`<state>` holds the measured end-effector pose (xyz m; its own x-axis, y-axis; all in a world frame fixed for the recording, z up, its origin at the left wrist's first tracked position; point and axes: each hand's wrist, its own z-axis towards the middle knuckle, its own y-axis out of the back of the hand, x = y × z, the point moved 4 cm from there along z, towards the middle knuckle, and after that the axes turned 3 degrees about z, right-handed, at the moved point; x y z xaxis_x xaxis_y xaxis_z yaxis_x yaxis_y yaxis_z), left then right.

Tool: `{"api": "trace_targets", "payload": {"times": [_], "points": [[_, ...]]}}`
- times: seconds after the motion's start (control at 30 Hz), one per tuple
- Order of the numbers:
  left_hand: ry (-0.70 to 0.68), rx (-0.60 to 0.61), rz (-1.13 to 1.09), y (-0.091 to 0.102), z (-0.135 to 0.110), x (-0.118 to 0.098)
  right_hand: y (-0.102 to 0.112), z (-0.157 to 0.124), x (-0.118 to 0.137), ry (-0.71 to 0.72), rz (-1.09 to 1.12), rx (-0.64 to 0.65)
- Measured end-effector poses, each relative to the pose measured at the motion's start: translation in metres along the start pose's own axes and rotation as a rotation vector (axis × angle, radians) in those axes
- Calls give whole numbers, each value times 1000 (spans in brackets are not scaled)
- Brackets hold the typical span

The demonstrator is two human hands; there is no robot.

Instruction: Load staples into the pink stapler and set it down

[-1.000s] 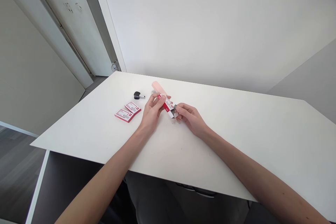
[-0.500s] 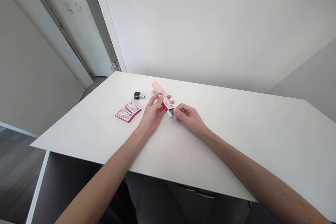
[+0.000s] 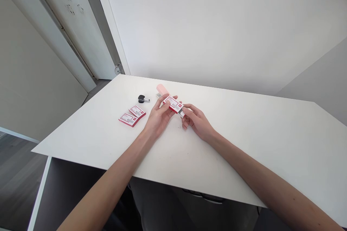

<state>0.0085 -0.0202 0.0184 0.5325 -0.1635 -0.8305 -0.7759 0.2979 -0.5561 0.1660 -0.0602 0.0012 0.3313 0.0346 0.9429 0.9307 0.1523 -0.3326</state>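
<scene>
A small red-and-white staple box (image 3: 172, 104) is held above the desk between both hands. My left hand (image 3: 159, 114) is closed around its far end and side, the thumb on the printed top. My right hand (image 3: 195, 118) pinches the near end, where a white flap or tray edge and something grey stick out; the fingers partly hide this end. Two similar red-and-white boxes (image 3: 128, 119) lie side by side to the left, touching. Just behind my left hand is a pink stapler (image 3: 162, 89), partly covered by the hand and the box.
On the white desk (image 3: 244, 144) left of the stapler lies a black-and-silver staple remover (image 3: 143, 99). A white wall (image 3: 217, 25) rises behind the desk. Small dark specks mark the desktop near my right hand.
The staple box has turned flatter, its printed top now facing up more. My right hand has shifted slightly, its thumb now at the box's end, with less of the opening showing.
</scene>
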Motion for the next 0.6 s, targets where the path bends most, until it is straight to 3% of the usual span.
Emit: {"api": "trace_targets", "payload": {"times": [0.3,0.43,0.6], "points": [[-19,105,172,-8,-4,3,2,0,-1,45,-37,-42],[-24,113,340,-7,-4,3,4,-1,-3,29,-56,-44],[-33,119,381,-8,-4,3,2,-1,-1,33,-30,-33]]}}
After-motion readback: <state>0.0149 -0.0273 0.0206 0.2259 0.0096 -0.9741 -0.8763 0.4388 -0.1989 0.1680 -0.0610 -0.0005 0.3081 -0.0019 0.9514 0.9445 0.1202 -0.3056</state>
